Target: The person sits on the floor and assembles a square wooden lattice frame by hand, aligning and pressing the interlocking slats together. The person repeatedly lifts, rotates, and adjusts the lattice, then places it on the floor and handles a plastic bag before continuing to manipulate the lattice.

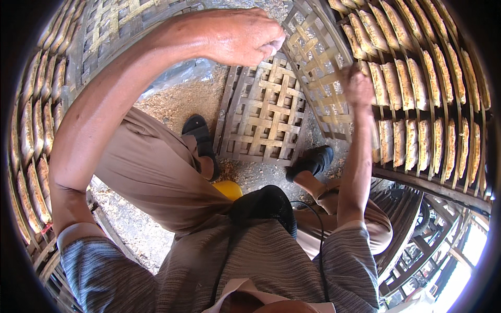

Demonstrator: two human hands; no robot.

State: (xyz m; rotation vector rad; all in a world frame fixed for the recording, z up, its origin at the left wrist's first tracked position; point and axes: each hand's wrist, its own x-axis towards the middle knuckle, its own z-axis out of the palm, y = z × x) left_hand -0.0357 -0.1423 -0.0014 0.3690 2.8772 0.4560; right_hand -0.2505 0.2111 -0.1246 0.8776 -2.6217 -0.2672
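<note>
Between my two hands a slatted, woven bamboo panel [318, 68] stands tilted, its frame worn and greyish. My left hand [250, 39] reaches across at the top, fingers closed at the panel's left edge, with the thumb showing. On the other side, my right hand [359, 87] is curled at the panel's right edge; it is slightly blurred and its fingertips are hidden. Close beside that hand are rows of long, pale-brown slabs [394, 86] with crusty, lighter faces, standing on edge in a rack. Another woven bamboo panel [266, 112] leans low between my feet.
More slabs [39, 122] fill a rack along the left. A large woven panel [112, 36] lies at the upper left, near clear plastic sheeting [182, 73]. Crumbs litter the floor [177, 104]. A yellow object [228, 190] is by my legs, and bamboo frames [402, 224] stand lower right.
</note>
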